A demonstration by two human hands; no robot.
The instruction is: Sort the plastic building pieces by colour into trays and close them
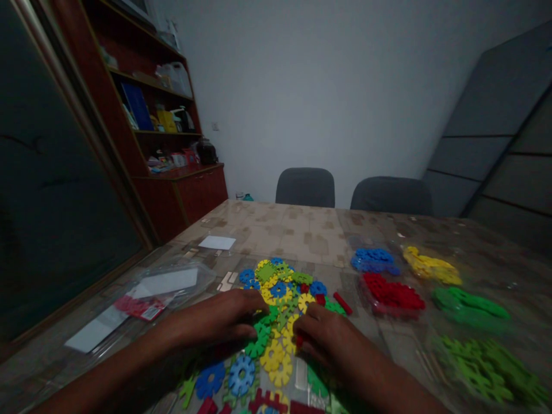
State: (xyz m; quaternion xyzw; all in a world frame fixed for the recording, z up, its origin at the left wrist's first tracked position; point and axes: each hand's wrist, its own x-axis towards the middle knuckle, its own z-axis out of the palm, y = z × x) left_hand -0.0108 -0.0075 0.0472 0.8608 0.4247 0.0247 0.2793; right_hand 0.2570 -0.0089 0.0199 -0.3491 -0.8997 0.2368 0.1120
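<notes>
A heap of flat notched plastic building pieces lies on the table before me, with yellow discs (276, 356), blue discs (241, 374), green discs (259, 339) and red pieces among them. At the heap's left side is my left hand (235, 313), thumb and fingers apart, its tips beside the green discs. My right hand (321, 330) rests over the right side with its fingers curled in. A small red piece (299, 340) shows at its fingertips, apparently pinched there; the hand partly hides it.
Clear tubs on the right hold sorted pieces: blue (375, 260), yellow (431, 265), red (392, 296), green (470, 307) and light green (491, 368). On the left lie a plastic bag (164, 287) and a white card (218, 242). Two grey chairs (305, 187) stand behind the table.
</notes>
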